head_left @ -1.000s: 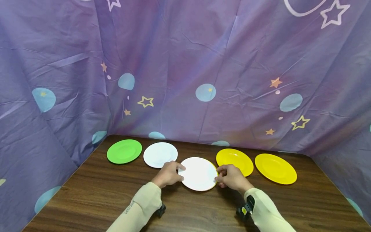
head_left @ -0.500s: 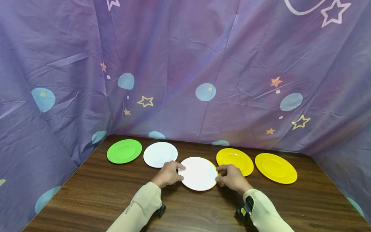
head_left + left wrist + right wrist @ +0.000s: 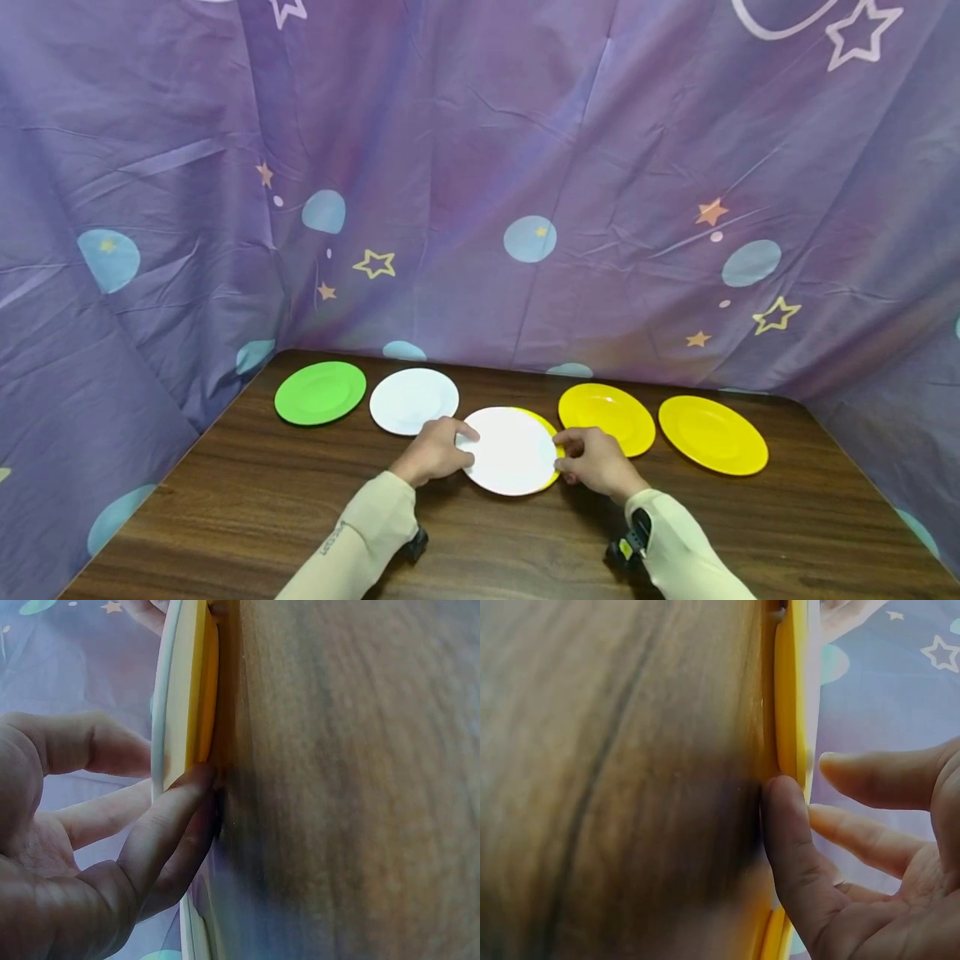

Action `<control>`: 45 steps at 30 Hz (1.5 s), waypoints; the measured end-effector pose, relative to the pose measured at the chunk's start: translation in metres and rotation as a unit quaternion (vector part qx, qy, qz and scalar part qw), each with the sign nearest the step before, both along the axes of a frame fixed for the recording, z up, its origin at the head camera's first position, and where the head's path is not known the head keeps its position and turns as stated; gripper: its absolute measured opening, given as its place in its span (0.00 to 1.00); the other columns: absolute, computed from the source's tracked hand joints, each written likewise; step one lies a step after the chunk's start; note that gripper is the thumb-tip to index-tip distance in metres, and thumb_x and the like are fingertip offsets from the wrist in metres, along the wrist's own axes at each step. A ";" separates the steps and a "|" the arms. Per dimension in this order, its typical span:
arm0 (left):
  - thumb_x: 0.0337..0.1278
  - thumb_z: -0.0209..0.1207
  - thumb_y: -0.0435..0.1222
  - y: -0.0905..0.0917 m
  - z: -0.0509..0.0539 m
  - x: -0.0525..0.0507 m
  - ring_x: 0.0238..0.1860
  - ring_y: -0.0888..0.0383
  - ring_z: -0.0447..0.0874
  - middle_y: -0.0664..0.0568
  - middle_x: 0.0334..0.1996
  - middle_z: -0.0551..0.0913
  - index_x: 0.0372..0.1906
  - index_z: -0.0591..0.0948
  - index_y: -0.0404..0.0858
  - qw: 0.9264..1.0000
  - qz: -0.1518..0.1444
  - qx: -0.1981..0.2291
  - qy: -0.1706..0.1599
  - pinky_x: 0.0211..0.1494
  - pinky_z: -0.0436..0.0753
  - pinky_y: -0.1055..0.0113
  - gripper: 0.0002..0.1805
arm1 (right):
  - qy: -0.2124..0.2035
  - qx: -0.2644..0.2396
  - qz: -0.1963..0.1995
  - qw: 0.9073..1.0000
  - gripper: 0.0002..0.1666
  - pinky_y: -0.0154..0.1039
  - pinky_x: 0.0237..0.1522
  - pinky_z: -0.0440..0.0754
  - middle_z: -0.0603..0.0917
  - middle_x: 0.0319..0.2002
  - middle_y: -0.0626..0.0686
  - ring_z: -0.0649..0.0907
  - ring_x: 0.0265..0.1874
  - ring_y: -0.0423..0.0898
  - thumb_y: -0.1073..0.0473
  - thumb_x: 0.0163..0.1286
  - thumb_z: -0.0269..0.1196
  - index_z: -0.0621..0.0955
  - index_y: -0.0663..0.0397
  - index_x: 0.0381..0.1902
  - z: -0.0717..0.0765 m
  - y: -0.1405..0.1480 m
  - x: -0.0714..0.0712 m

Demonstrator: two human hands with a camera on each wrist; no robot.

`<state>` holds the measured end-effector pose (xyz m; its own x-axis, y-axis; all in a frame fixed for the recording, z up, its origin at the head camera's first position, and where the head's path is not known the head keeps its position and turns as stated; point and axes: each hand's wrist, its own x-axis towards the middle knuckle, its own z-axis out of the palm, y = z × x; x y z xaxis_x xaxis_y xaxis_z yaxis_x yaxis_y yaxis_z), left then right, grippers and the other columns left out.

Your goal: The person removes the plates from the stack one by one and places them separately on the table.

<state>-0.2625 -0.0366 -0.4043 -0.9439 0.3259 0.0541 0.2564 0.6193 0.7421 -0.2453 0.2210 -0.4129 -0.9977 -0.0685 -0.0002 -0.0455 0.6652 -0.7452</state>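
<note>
A white plate (image 3: 506, 454) lies on top of a yellow plate (image 3: 556, 476) at mid-table, so that only a yellow crescent shows on the right. My left hand (image 3: 433, 452) holds the white plate by its left rim. In the left wrist view, fingertips (image 3: 196, 777) reach the underside, and a gap shows between the two rims. My right hand (image 3: 596, 461) is at the right edge and pinches the yellow plate's rim. One finger (image 3: 786, 802) lies under that rim in the right wrist view, with the thumb (image 3: 836, 769) just off the upper face.
Along the back of the wooden table (image 3: 517, 550) lie a green plate (image 3: 320, 393), another white plate (image 3: 414, 401) and two yellow plates, one nearer (image 3: 607, 417) and one farther right (image 3: 712, 435). A purple patterned cloth (image 3: 465, 167) hangs behind and at both sides.
The upper white plate has shifted slightly left over the yellow one, baring a wider yellow crescent at right. Both hands stay at the rims; the other plates have not moved.
</note>
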 end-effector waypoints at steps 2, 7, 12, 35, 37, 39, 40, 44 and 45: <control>0.38 0.62 0.26 0.000 -0.001 0.000 0.41 0.53 0.80 0.36 0.48 0.86 0.47 0.86 0.30 1.000 0.005 0.007 -0.007 0.39 0.80 0.68 0.22 | 0.000 0.004 -0.004 1.000 0.19 0.34 0.24 0.79 0.82 0.26 0.53 0.81 0.19 0.43 0.70 0.58 0.69 0.84 0.64 0.50 -0.001 -0.001 -0.001; 0.39 0.64 0.27 -0.001 -0.003 -0.001 0.37 0.54 0.78 0.35 0.49 0.85 0.47 0.86 0.31 0.999 0.015 0.019 -0.022 0.32 0.78 0.71 0.21 | 0.011 0.022 -0.001 1.000 0.20 0.34 0.23 0.78 0.81 0.25 0.52 0.81 0.18 0.43 0.70 0.56 0.70 0.84 0.61 0.49 -0.002 -0.002 -0.001; 0.36 0.66 0.26 -0.003 -0.005 -0.001 0.33 0.54 0.76 0.34 0.50 0.83 0.47 0.85 0.31 0.999 0.017 0.033 -0.032 0.27 0.75 0.71 0.23 | 0.019 0.035 0.006 0.999 0.21 0.34 0.23 0.79 0.81 0.25 0.52 0.81 0.18 0.43 0.70 0.54 0.72 0.85 0.60 0.48 -0.002 -0.005 -0.001; 0.35 0.66 0.22 -0.017 -0.002 -0.003 0.37 0.55 0.81 0.37 0.43 0.86 0.44 0.86 0.28 0.997 0.015 0.061 -0.032 0.41 0.83 0.67 0.21 | -0.025 -0.028 -0.033 0.999 0.31 0.38 0.26 0.86 0.79 0.30 0.58 0.82 0.19 0.43 0.78 0.50 0.68 0.81 0.71 0.57 0.001 -0.011 -0.003; 0.36 0.65 0.21 -0.019 -0.003 -0.002 0.30 0.59 0.79 0.37 0.41 0.85 0.46 0.85 0.26 0.995 0.013 0.086 -0.055 0.33 0.83 0.70 0.22 | -0.023 -0.031 -0.036 0.999 0.31 0.37 0.25 0.86 0.80 0.30 0.58 0.82 0.19 0.43 0.78 0.50 0.67 0.81 0.72 0.56 0.000 -0.011 -0.003; 0.38 0.64 0.20 -0.021 -0.004 -0.002 0.25 0.61 0.78 0.37 0.40 0.83 0.47 0.84 0.25 0.991 0.008 0.107 -0.076 0.29 0.83 0.71 0.22 | -0.022 -0.033 -0.038 0.998 0.31 0.37 0.25 0.86 0.80 0.30 0.59 0.82 0.19 0.43 0.78 0.49 0.67 0.81 0.72 0.56 0.000 -0.011 -0.002; 0.39 0.64 0.20 -0.022 -0.004 -0.002 0.25 0.61 0.79 0.37 0.40 0.83 0.48 0.83 0.24 0.990 0.007 0.114 -0.084 0.29 0.84 0.70 0.22 | -0.022 -0.033 -0.039 0.998 0.31 0.37 0.25 0.86 0.81 0.31 0.59 0.82 0.19 0.43 0.78 0.49 0.68 0.81 0.71 0.56 0.000 -0.011 -0.003; 0.42 0.63 0.19 -0.029 -0.003 0.000 0.29 0.60 0.80 0.37 0.44 0.81 0.50 0.82 0.24 0.985 0.007 0.128 -0.112 0.35 0.86 0.68 0.22 | -0.024 -0.034 -0.043 0.998 0.31 0.36 0.26 0.86 0.81 0.34 0.60 0.81 0.20 0.43 0.78 0.49 0.68 0.81 0.70 0.56 -0.002 -0.010 -0.004; 0.43 0.63 0.19 -0.030 -0.003 0.000 0.30 0.59 0.81 0.38 0.44 0.81 0.50 0.82 0.24 0.984 0.007 0.130 -0.118 0.36 0.87 0.68 0.22 | -0.024 -0.034 -0.043 0.998 0.31 0.36 0.26 0.86 0.81 0.35 0.60 0.81 0.20 0.43 0.78 0.49 0.68 0.81 0.70 0.56 -0.002 -0.010 -0.004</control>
<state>-0.2626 -0.0667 -0.4068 -0.9443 0.3170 -0.0880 0.0498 0.4022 0.9142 -0.2497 0.2108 -0.4149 -0.9988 0.0168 -0.0468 0.0473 0.6129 -0.7887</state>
